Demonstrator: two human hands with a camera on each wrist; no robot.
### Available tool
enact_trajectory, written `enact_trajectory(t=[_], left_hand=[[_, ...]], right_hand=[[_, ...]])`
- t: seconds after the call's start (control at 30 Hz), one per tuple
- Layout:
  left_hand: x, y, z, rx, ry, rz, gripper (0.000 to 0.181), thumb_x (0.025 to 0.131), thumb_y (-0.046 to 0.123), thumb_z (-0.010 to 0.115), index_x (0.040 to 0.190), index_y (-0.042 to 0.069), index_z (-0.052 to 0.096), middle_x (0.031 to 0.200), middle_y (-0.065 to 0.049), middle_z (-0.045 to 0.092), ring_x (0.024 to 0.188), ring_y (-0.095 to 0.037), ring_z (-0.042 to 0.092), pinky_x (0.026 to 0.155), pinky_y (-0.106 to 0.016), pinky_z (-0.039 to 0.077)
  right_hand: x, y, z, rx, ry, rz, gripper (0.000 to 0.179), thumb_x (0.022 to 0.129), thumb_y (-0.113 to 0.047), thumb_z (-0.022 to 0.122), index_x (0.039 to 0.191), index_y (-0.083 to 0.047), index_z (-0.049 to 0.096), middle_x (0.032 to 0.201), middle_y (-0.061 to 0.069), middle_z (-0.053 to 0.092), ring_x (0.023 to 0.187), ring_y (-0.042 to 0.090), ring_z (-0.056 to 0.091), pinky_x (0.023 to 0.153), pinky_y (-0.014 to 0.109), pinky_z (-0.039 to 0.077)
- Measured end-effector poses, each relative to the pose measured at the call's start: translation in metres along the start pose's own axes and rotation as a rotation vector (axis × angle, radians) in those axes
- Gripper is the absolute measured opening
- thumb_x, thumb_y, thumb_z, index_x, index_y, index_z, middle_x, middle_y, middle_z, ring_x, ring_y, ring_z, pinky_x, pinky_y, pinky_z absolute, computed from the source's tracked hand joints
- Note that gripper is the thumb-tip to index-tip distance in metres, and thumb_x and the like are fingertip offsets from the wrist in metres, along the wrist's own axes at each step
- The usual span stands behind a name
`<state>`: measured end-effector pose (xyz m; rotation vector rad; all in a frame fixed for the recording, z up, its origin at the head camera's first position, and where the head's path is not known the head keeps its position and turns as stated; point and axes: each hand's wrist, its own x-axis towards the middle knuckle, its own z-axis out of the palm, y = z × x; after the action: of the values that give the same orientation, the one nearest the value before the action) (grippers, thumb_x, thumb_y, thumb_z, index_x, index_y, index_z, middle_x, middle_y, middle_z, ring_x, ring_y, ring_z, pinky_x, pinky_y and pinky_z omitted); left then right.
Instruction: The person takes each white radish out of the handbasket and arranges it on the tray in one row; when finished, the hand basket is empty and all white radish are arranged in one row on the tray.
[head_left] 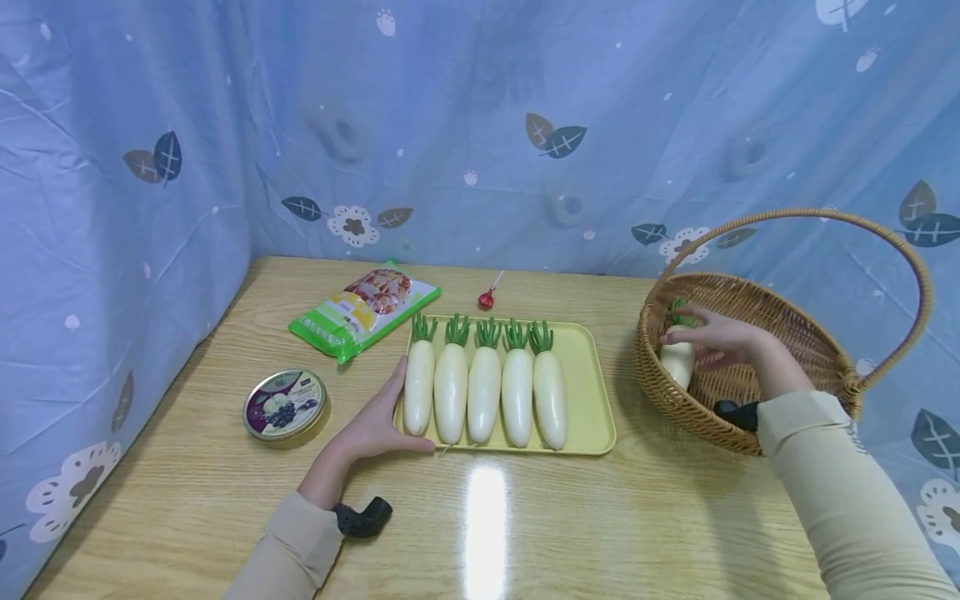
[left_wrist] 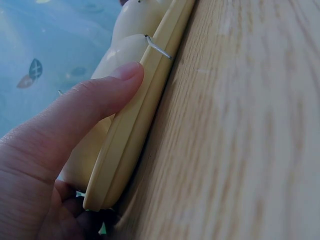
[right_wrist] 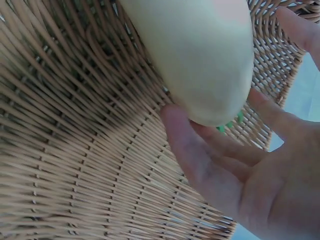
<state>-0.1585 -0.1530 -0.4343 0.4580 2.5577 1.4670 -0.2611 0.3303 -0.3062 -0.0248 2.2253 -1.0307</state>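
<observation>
Several white radishes (head_left: 484, 396) with green tops lie side by side on a yellow tray (head_left: 583, 375). My left hand (head_left: 378, 421) holds the tray's near left corner, fingers along the left side and thumb along the front edge. In the left wrist view the thumb lies against the tray's rim (left_wrist: 131, 117). Inside the wicker basket (head_left: 750, 308), another radish (head_left: 677, 358) leans by the left wall. My right hand (head_left: 723, 335) reaches over it. Its fingers (right_wrist: 192, 145) spread loosely around the leafy end of the radish (right_wrist: 200, 55), fingertips right at its surface.
A green and white food bag (head_left: 367, 308) lies behind the tray's left side, a red lollipop (head_left: 487, 298) behind its middle. A round tin (head_left: 285, 406) sits at the left. The basket's tall handle (head_left: 795, 213) arches over the right side. A blue patterned curtain (head_left: 465, 150) hangs behind.
</observation>
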Motion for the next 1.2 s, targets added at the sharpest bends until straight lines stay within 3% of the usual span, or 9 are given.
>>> enact_trajectory(t=[0.13,0.27,0.53,0.87,1.2], left_hand=[[0.000,0.000,0.000,0.002,-0.001,0.001,0.135,0.055,0.038,0.087,0.146,0.008,-0.008,0.152,-0.012,-0.003,0.138,-0.028,0.002,0.110,-0.047,0.009],[0.001,-0.002,0.000,0.000,0.001,0.005,0.134,0.056,0.036,0.087,0.146,0.009,-0.008,0.152,-0.012,-0.002,0.138,-0.029,0.002,0.109,-0.048,0.009],[0.001,-0.001,0.000,0.010,0.000,-0.007,0.135,0.056,0.038,0.087,0.146,0.009,-0.008,0.152,-0.011,-0.003,0.138,-0.027,0.002,0.110,-0.047,0.009],[0.001,-0.003,0.000,0.012,0.002,0.013,0.134,0.056,0.038,0.087,0.146,0.008,-0.008,0.152,-0.013,-0.003,0.138,-0.028,0.002,0.110,-0.047,0.009],[0.000,0.001,0.000,0.019,-0.004,0.005,0.135,0.055,0.039,0.087,0.146,0.006,-0.008,0.152,-0.013,-0.003,0.138,-0.028,0.002,0.110,-0.046,0.009]], right_hand=[[0.001,0.002,0.001,0.003,-0.023,0.019,0.088,0.093,-0.032,0.051,0.143,-0.002,-0.015,0.133,0.039,0.017,0.108,0.041,0.048,0.084,0.048,0.047],[0.001,0.004,0.002,0.004,-0.033,0.033,0.091,0.091,-0.033,0.053,0.143,-0.001,-0.015,0.132,0.040,0.017,0.110,0.045,0.046,0.085,0.048,0.047],[0.005,0.007,0.008,0.040,-0.009,0.034,0.091,0.090,-0.029,0.057,0.144,-0.006,-0.012,0.124,0.035,0.025,0.088,0.029,0.055,0.079,0.046,0.050],[0.007,0.008,0.014,0.090,0.010,0.015,0.091,0.088,-0.018,0.059,0.143,-0.005,-0.012,0.120,0.035,0.023,0.083,0.029,0.056,0.074,0.045,0.051],[0.005,0.006,0.013,0.068,0.019,0.022,0.091,0.088,-0.020,0.059,0.143,-0.004,-0.012,0.120,0.036,0.023,0.085,0.029,0.056,0.074,0.046,0.051]])
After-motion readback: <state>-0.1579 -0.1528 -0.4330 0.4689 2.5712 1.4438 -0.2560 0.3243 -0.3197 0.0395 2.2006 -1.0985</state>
